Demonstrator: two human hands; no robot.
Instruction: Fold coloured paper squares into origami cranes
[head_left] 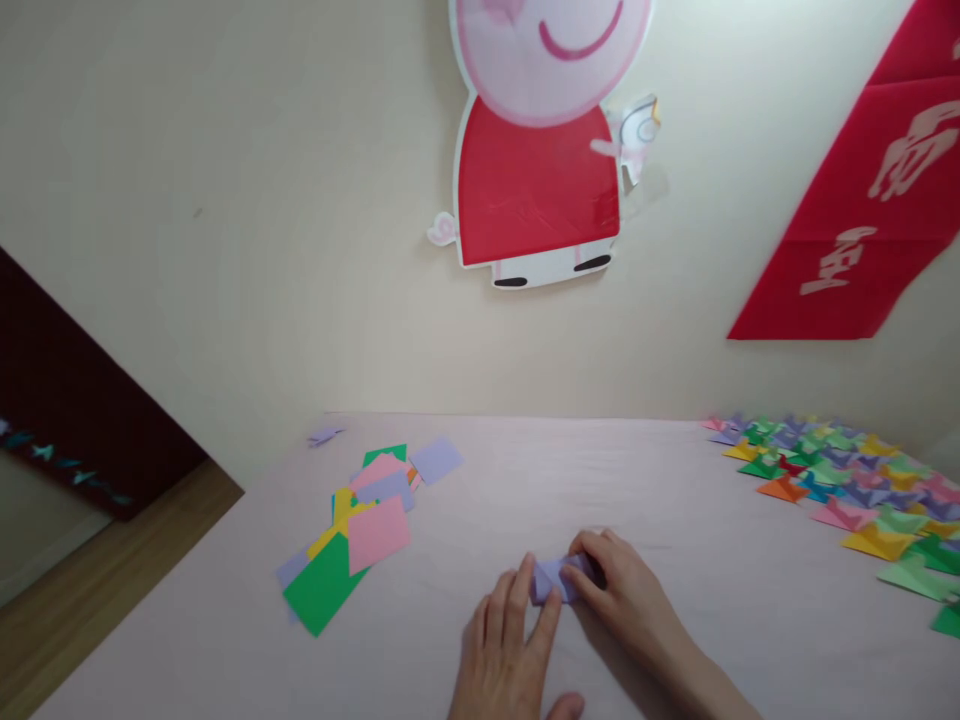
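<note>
A small lilac paper piece, partly folded, lies on the pale pink table near the front middle. My left hand rests with its fingers pressed together on the paper's left side. My right hand comes in from the right, fingers curled over the paper's right end and pinching it. Both hands cover part of the paper.
A loose pile of flat coloured paper squares lies to the left, with a small lilac scrap behind it. Several folded coloured paper shapes spread along the right. A cartoon pig cutout and red banner hang on the wall.
</note>
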